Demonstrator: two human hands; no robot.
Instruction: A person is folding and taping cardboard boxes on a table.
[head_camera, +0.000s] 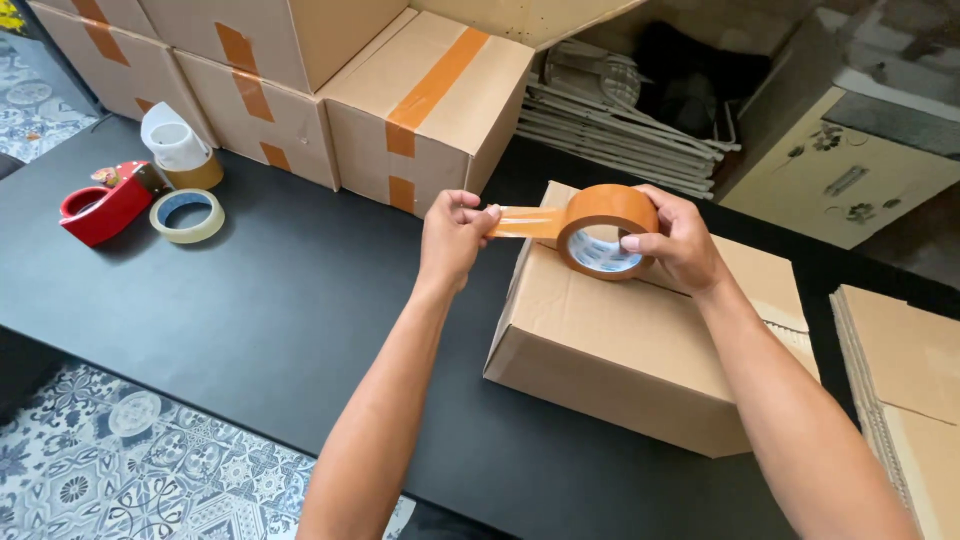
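Black tabletop (250, 300) fills most of the view, with patterned floor tile showing beyond its near edge. Landmark for all positions: the closed cardboard box (640, 340) lying on the table.

Brown tape roll (605, 232) is held just above the box's top, near its far edge. Right hand (680, 240) wraps the roll, fingers curled over the outer rim and thumb pressed on its near face; this grip looks meant to steady the roll against the pull. Left hand (455, 232) sits left of the roll, beyond the box's left edge, thumb and fingertips closed tight on the free end of the tape strip (528, 222). The strip runs taut and level between the two hands, probably kept stretched so it does not fold or stick to itself.

Far left of the box: a red tape dispenser (100, 205), a clear tape roll (187, 215) lying flat beside it, and a white-cored roll (180, 150) standing behind. Behind-left of the box, sealed cartons (420, 100) are stacked, their seams taped. Directly behind it, flattened cardboard sheets (620, 110) are piled.

Not resolved: whether the box's top seam is already taped, since hands and roll cover it. Right of the box, a flat cardboard stack (900, 380) is cut off by the frame. Dark recess behind the flattened sheets is unreadable.
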